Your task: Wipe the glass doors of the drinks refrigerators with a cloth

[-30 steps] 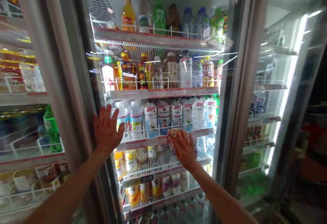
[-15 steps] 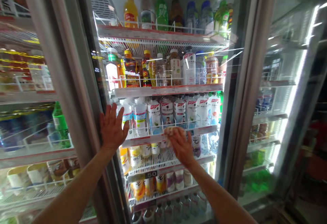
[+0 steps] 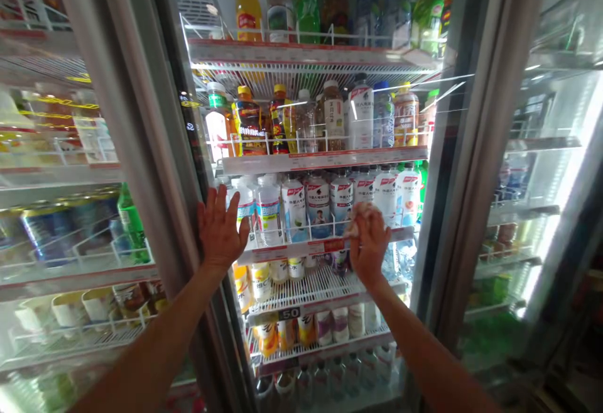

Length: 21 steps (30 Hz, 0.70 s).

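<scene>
Left edge, 9 o'clock: neighbouring cooler section, shelves behind glass, blue cans (image 3: 44, 231) in a row, green bottle (image 3: 132, 221) just right of them, pale cups (image 3: 68, 309) on the shelf below toward 8. Next, left door frame (image 3: 151, 149), grey, tilted, running from about 10 o'clock down to 7. Left hand (image 3: 220, 234) at 8 o'clock: bare, nothing in it, fingers upright and apart, palm facing the glass just beside that frame; exact contact hard to confirm. Behind it and to its right, clear bottles with blue labels (image 3: 268, 212), then white-labelled bottles (image 3: 318, 205) along the same shelf. Top shelf at 12 holds mixed bottles, orange-yellow bottle (image 3: 248, 7) leftmost, green and blue-capped ones further right. Shelf under that: dark bottle with yellow cap (image 3: 249, 121) toward 11. Sign reading 50 (image 3: 289, 313) near 6, small bottles above and below it, more bottles (image 3: 320, 385) at the very bottom, dim. Right hand (image 3: 370, 243) at 4 o'clock: fingers clamped on a crumpled pale cloth (image 3: 362, 212), cloth bunched at the fingertips, in front of the white-labelled row and its shelf edge. Further right, right door frame (image 3: 480, 149) at 3, then another lit section, bright light strip (image 3: 560, 174), contents blurred.
</scene>
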Available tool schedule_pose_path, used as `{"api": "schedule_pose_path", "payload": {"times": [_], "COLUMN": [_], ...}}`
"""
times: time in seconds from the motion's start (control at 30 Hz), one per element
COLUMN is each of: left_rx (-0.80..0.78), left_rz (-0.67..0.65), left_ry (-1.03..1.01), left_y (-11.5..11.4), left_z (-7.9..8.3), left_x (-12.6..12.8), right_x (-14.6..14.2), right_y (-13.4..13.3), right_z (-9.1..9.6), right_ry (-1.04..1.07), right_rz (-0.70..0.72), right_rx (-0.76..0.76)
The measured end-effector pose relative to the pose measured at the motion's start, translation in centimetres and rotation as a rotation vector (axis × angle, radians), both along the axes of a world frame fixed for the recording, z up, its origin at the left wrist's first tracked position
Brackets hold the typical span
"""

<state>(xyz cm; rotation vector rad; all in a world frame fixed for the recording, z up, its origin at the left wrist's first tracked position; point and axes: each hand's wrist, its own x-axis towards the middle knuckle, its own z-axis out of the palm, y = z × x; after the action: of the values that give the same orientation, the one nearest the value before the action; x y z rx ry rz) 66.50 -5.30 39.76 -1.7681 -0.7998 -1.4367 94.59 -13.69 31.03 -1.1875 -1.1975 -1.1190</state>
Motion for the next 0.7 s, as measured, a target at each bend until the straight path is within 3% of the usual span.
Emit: {"api": "schedule_pose_path", "payload": {"times": [0.07, 0.17, 0.23, 0.3, 0.4, 0.47, 0.63, 0.7], "left_rx": [-0.043, -0.087, -0.088, -0.063, 0.014, 0.039, 0.048, 0.049], "left_rz": [-0.026, -0.037, -0.037, -0.037, -0.027, -0.008, -0.034, -0.02], "left_ry": [-0.012, -0.021, -0.025, -0.023, -0.014, -0.01, -0.018, -0.011], "left_y": [0.0, -0.1, -0.1, -0.2, -0.2, -0.3, 0.0, 0.1], "left_z": [0.0, -0.1, 0.0, 0.0, 0.0, 0.1, -0.1, -0.1], "left_x": [0.0, 0.0, 0.0, 0.1, 0.1, 0.2, 0.1, -0.1], "right_x": [-0.5, -3.5, -5.1, -5.5, -5.4, -5.7, -6.5, -6.2], "right_y": [0.2, -0.1, -0.2, 0.0, 0.9, 1.3, 0.6, 0.8], "right_z": [-0.3, -3.0, -3.6, -1.7, 3.5, 5.1, 1.9, 2.7], "right_ry": [0.068, -0.374, -0.678, -0.742, -0.393, -0.25, -0.817, -0.773], "right_rz": [-0.016, 0.135, 0.226, 0.232, 0.117, 0.071, 0.242, 0.246], "right_rx": [-0.007, -0.238, -0.352, -0.359, -0.25, -0.2, -0.317, -0.291]}}
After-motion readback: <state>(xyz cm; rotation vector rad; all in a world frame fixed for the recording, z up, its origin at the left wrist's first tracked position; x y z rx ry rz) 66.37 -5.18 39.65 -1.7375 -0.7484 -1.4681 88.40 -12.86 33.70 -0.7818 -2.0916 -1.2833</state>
